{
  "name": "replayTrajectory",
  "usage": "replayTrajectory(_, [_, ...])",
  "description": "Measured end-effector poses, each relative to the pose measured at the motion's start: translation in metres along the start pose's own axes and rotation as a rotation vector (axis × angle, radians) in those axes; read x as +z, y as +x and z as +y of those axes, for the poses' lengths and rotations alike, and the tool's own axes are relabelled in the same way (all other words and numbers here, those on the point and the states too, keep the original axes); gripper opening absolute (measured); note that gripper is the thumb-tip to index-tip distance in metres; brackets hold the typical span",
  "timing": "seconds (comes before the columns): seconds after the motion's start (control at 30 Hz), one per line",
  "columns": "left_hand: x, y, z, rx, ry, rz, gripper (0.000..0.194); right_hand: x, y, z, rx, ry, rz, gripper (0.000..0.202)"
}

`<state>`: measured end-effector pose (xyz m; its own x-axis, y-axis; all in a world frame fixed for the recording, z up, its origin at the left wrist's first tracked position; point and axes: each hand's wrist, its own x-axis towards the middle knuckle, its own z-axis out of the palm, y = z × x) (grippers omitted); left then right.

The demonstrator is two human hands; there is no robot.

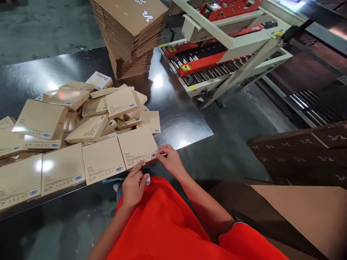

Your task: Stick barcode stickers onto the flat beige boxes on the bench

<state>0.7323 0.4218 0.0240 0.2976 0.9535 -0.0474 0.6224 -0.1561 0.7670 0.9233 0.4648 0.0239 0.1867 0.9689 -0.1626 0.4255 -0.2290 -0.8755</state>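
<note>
A flat cream cardboard box point(138, 146) lies at the table's near edge, the rightmost of a row. My right hand point(170, 160) is closed in a pinch at its right corner, the fingertips beside a small barcode label point(154, 155). What sits between those fingertips is too small to make out. My left hand point(134, 186) touches the box's front edge with its fingers. Under its thumb is a small white printed roll of labels point(148, 180), partly hidden by the hand. To the left, a matching box point(103, 159) adjoins, with a barcode in its lower right corner.
A loose pile of similar boxes point(86, 104) covers the metal table point(179, 119) behind the row. Folded cartons point(132, 32) are stacked at the back. A roller conveyor machine point(217, 54) stands beyond the right corner; brown cartons point(298, 155) are at the right.
</note>
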Motion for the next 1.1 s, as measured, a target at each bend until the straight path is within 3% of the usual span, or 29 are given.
replayTrajectory(0.23, [-0.003, 0.000, 0.002, -0.017, 0.039, -0.024, 0.031, 0.005, -0.004, -0.004, -0.040, -0.185, 0.049, 0.014])
replayTrajectory(0.43, [-0.003, 0.000, 0.001, -0.028, 0.091, -0.026, 0.031, 0.006, 0.000, -0.018, 0.109, -0.537, 0.052, 0.026])
replayTrajectory(0.67, [-0.006, 0.005, 0.001, -0.041, -0.031, -0.029, 0.033, -0.007, 0.011, -0.005, 0.065, -0.310, -0.057, 0.010])
replayTrajectory(0.77, [-0.013, 0.006, -0.001, 0.024, -0.103, -0.041, 0.026, -0.008, 0.007, -0.003, 0.035, -0.376, -0.078, 0.032])
replayTrajectory(0.83, [-0.025, 0.001, -0.006, 0.048, -0.112, -0.012, 0.023, -0.003, 0.004, -0.005, -0.141, -0.536, -0.099, 0.059])
replayTrajectory(0.9, [-0.043, -0.010, -0.015, 0.055, -0.085, 0.079, 0.025, 0.007, 0.004, -0.008, -0.409, -0.698, -0.131, 0.078])
replayTrajectory(1.0, [-0.082, -0.033, -0.040, -0.008, 0.027, 0.319, 0.029, 0.029, 0.009, -0.015, -0.699, -0.828, -0.208, 0.085])
replayTrajectory(1.1, [-0.127, -0.053, -0.079, -0.118, 0.190, 0.536, 0.023, 0.051, 0.016, -0.023, -0.822, -0.843, -0.283, 0.087])
